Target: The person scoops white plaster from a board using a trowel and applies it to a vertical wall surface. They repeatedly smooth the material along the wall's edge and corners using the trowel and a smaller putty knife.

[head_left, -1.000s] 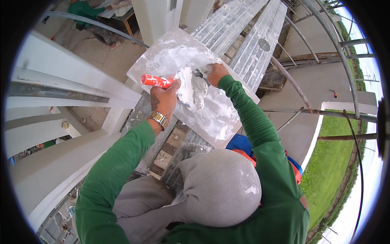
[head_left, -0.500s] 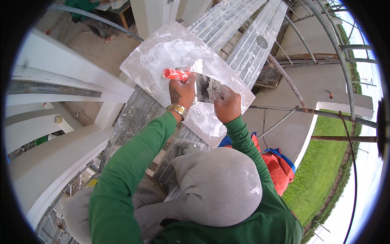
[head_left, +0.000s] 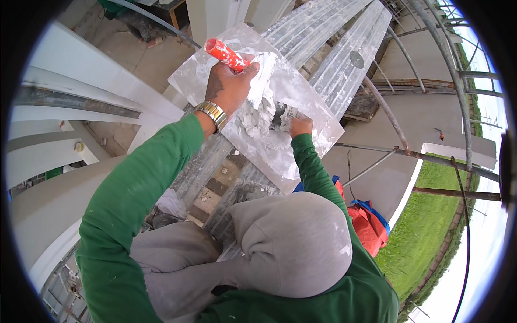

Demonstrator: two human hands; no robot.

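My left hand (head_left: pixel 225 86) grips the red handle (head_left: pixel 226 55) of a wide trowel whose blade (head_left: pixel 263 72) is coated in white compound. Below that blade, a thick lump of wet compound (head_left: pixel 256 121) sits on a smeared square board (head_left: pixel 318 145). My right hand (head_left: pixel 300 124), lower and farther right, grips a metal blade (head_left: pixel 281 116) in the compound; its fingertips are partly hidden. The board rests on dusty metal planks (head_left: pixel 350 81).
Scaffold tubes (head_left: pixel 398 124) stand right, above grass (head_left: pixel 420 215). Red and blue fabric (head_left: pixel 366 226) lies beside my grey-clothed lap (head_left: pixel 291 242). A white beam (head_left: pixel 97 75) runs along the left. Another person's legs (head_left: pixel 140 29) show at the upper left.
Since half a second ago, my left hand has risen up and left with the trowel. My right hand has moved slightly up and right, and more compound shows between the two blades.
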